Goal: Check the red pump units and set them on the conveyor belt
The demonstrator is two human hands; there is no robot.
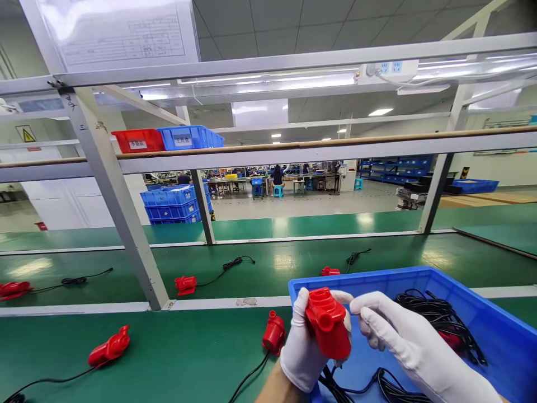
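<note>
In its white glove, my left hand (302,341) is wrapped round a red pump (329,322), held up over the near left wall of a blue bin (356,282). The pump's round port faces me, and black cable (335,386) shows below it. Just right of the pump, my gloved right hand (394,330) has thumb and forefinger pinched together; whatever lies between them is too small to make out. Inside the bin, a bundle of black cables (440,319) lies partly over another red part (451,340).
More red pumps with black cords lie on the green bench: one close left of my hand (274,333), another farther left (109,347). Others (185,285) rest on the middle strip. A metal post (119,207) rises at left; a shelf above carries red (138,141) and blue (191,137) boxes.
</note>
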